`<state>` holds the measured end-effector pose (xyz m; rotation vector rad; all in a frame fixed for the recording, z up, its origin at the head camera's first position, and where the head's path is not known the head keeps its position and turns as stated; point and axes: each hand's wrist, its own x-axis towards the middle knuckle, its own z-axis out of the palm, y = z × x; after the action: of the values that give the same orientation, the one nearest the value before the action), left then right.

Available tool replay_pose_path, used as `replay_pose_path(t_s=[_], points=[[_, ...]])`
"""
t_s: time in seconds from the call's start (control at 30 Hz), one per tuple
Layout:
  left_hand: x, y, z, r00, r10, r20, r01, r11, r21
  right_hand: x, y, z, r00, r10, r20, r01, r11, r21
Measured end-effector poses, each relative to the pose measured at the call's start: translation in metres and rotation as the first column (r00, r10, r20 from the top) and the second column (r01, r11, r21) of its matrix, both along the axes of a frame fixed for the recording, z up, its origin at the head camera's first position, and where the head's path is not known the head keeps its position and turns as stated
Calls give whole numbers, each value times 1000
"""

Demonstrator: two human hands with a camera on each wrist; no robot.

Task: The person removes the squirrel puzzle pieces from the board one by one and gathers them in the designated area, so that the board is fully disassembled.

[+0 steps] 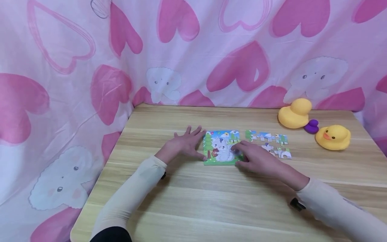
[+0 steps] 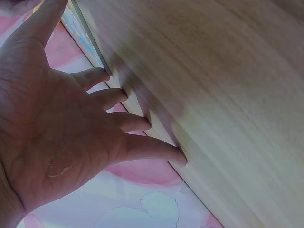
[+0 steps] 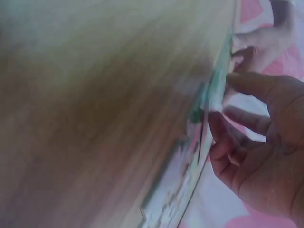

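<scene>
A jigsaw puzzle [image 1: 222, 153] with a pale squirrel among green trees lies flat on the table. My left hand [image 1: 188, 143] is spread at its left side, the thumb at the lower left edge and the other fingertips on the wood in the left wrist view. Over the right side of the puzzle reaches my right hand [image 1: 257, 156], its fingertips touching the picture and its thumb by the lower right corner. That hand covers part of the picture's right side. Several loose puzzle pieces [image 1: 266, 136] lie just right of the puzzle, partly behind the right hand.
At the back right of the wooden table [image 1: 187, 208] sit a yellow rubber duck [image 1: 291, 117], a small purple duck [image 1: 312, 126] and another yellow duck [image 1: 334, 137] with an orange beak. A pink curtain [image 1: 196, 60] with hearts hangs along the back and left.
</scene>
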<state>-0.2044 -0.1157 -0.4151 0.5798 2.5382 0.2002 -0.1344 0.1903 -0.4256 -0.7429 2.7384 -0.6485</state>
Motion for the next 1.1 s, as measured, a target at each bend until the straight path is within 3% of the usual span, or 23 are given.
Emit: replay_pose_path(t_s=[0.23, 0.53, 1.1], points=[[0, -1, 2, 1000, 2, 2, -2, 1000, -13, 1, -9, -6, 999, -36, -37, 37, 999, 7], [0, -1, 1, 1000, -1, 4, 1, 1000, -7, -11, -6, -4, 989, -81, 126, 89, 994, -56], [-1, 0, 0, 1000, -6, 9, 6, 1000, 3, -21, 2, -6, 984, -62, 166, 78, 993, -94]])
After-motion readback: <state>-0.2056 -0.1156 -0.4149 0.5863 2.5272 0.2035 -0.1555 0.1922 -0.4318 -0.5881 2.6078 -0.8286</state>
